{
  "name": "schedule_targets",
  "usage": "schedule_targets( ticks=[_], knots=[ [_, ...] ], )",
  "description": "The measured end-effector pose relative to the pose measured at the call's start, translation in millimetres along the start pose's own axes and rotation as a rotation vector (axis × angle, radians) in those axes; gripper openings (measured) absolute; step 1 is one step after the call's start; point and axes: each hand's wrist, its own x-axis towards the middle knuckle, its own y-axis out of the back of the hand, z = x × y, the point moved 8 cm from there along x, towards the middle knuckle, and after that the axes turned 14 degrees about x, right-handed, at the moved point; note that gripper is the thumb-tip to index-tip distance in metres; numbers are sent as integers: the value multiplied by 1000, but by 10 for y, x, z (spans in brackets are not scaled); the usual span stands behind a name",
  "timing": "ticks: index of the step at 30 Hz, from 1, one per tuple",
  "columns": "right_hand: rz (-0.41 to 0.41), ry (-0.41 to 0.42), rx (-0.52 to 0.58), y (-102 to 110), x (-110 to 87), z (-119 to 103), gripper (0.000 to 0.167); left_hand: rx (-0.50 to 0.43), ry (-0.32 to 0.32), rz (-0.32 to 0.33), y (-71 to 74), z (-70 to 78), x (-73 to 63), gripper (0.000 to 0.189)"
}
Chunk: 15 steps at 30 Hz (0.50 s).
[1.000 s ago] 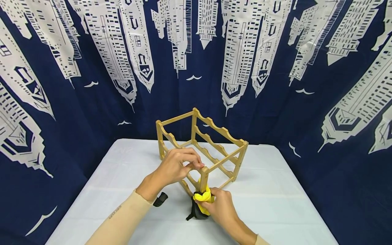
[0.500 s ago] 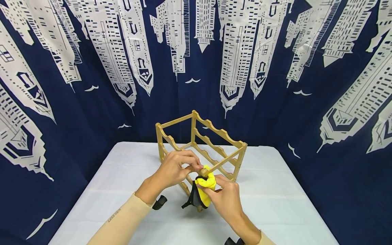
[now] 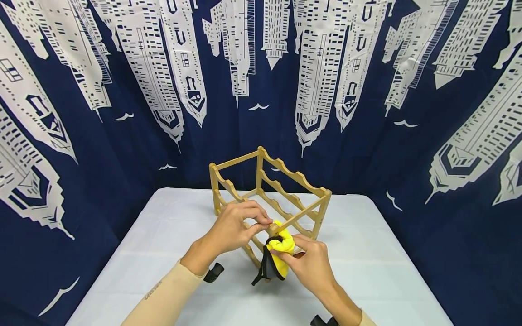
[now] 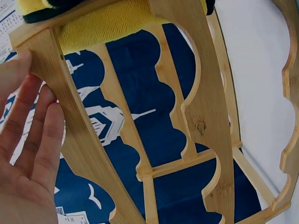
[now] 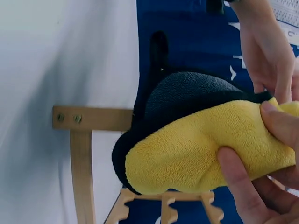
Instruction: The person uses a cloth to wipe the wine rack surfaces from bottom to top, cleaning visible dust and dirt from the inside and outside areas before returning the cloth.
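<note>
A light wooden rack (image 3: 259, 170) with scalloped rails stands at a slant on the table. My left hand (image 3: 240, 226) pinches its top rail by the near corner, thumb and fingers on either side of the wood in the left wrist view. My right hand (image 3: 316, 265) grips a yellow and dark grey microfibre cloth (image 5: 182, 149) with black edging. This cloth is bunched around the near corner post, just below the top, and hides part of the post. From its grey side a black loop (image 5: 160, 49) hangs loose.
White cloth covers the table (image 3: 367, 258). Behind it hangs a navy curtain (image 3: 240, 136) with white printed skyscrapers. Small black pieces show by the left wrist (image 3: 214, 272) and by the right wrist (image 3: 324, 320).
My right hand has slid the cloth up the near post, from low down to just under the top corner. My left hand keeps its place on the rail.
</note>
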Motion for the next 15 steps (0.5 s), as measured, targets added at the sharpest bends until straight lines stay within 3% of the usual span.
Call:
schedule_targets(
  ticks=[8, 11, 15],
  knots=[
    [17, 87, -92, 336, -19, 131, 38, 74, 52, -17, -14, 87, -29, 9],
    [26, 98, -140, 479, 2, 174, 40, 137, 72, -18, -22, 130, -31, 9],
    [17, 173, -235, 614, 44, 185, 44, 244, 62, -27, -65, 187, -10, 21]
  ],
)
